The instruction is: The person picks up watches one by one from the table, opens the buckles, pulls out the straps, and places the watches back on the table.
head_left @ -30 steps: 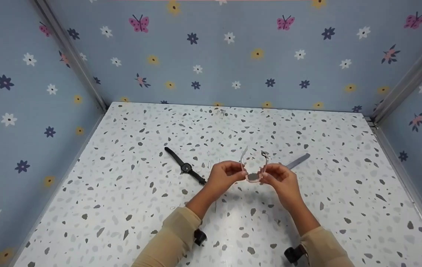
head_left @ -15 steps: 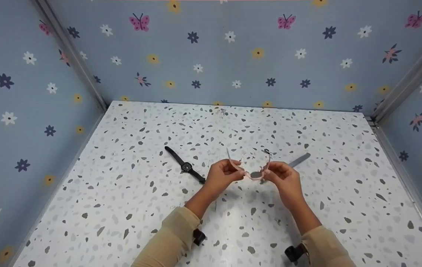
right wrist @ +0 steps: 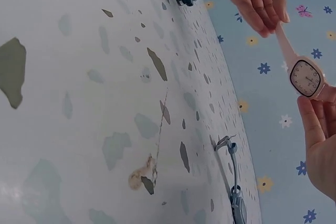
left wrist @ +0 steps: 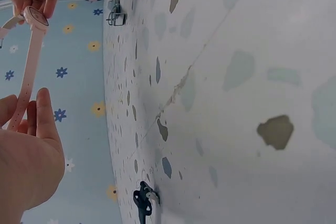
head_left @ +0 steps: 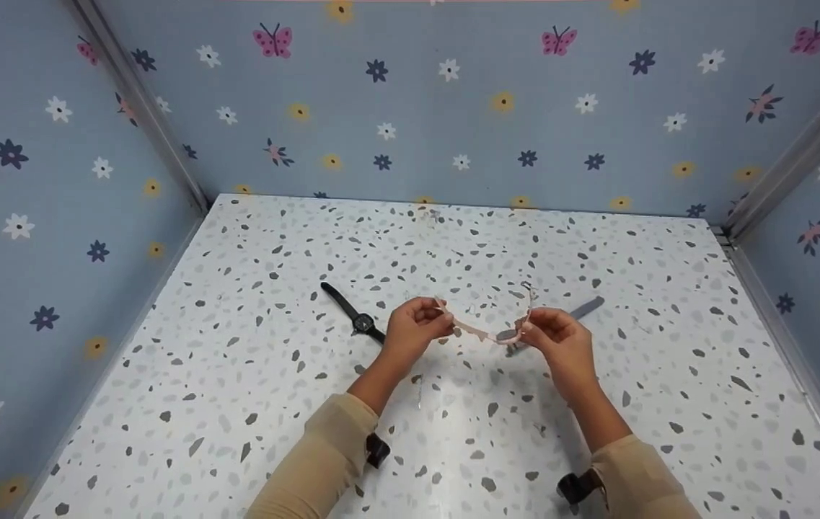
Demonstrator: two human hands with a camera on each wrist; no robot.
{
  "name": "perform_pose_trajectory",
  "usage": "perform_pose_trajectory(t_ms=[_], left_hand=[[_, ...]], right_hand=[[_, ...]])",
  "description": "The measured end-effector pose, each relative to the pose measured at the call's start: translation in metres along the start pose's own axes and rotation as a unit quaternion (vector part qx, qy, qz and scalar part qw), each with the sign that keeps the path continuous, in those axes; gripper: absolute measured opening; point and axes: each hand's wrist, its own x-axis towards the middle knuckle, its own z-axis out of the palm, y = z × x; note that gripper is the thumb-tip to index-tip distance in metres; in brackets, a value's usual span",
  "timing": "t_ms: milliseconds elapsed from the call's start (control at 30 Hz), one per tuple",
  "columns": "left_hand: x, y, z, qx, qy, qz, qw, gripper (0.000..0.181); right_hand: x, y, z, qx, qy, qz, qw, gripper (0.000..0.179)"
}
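Observation:
A pink wristwatch [head_left: 474, 332] is held up over the table, its strap drawn out between both hands. My left hand [head_left: 413, 331] pinches the strap's holed part, which the left wrist view shows as a long pink band [left wrist: 32, 66]. With thumb and fingers my right hand [head_left: 561, 342] grips the watch beside its case. In the right wrist view the squarish dial [right wrist: 306, 77] has a dark ring. The buckle end rises above my right hand in the head view. A black wristwatch [head_left: 362, 322] lies left, partly hidden behind my left hand.
A grey-blue watch [head_left: 588, 308] lies on the table behind my right hand, partly covered by it. The speckled white table [head_left: 294, 447] is bounded by blue flowered panels [head_left: 424, 94] at the back and sides.
My left hand has slid left along the strap, away from the case, and the strap has opened from a U shape to nearly straight. My right hand has shifted slightly right.

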Motion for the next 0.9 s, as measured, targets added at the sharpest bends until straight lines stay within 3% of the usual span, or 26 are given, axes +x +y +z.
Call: perform_pose_trajectory(t_ms=[100,200,300,433,500,567,767,800,900], left_hand=[[0.002,0.003,-0.001,0.017,0.016,0.007,0.9997,0.025],[0.004,0.004,-0.002,0.09,0.041,0.015,0.995,0.025],[0.005,0.004,-0.001,0.188,0.059,0.033,0.9797,0.026],[0.004,0.004,0.001,0.289,0.062,0.08,0.9518,0.032],[0.002,0.004,0.003,0.323,0.052,0.113,0.9382,0.033],[-0.001,0.005,0.006,0.339,0.031,0.139,0.9301,0.032],[-0.01,0.009,0.023,0.289,-0.088,0.156,0.9405,0.028],[-0.011,0.009,0.026,0.286,-0.102,0.156,0.9399,0.028],[-0.013,0.007,0.032,0.305,-0.126,0.171,0.9283,0.028]], right_hand=[[0.001,-0.002,0.0,-0.002,0.001,0.003,1.0,0.031],[0.001,-0.004,0.001,-0.011,0.009,0.005,0.9999,0.027],[0.002,-0.006,0.003,-0.02,0.022,0.009,0.9995,0.024],[0.003,-0.008,0.006,-0.018,0.034,0.008,0.9992,0.022],[0.003,-0.009,0.007,-0.01,0.036,0.002,0.9993,0.02],[0.003,-0.01,0.008,-0.003,0.036,-0.003,0.9993,0.02],[0.0,-0.012,0.011,-0.004,0.038,0.012,0.9992,0.024],[-0.001,-0.012,0.011,-0.008,0.038,0.016,0.9991,0.025],[-0.002,-0.013,0.014,-0.011,0.034,0.025,0.9991,0.026]])
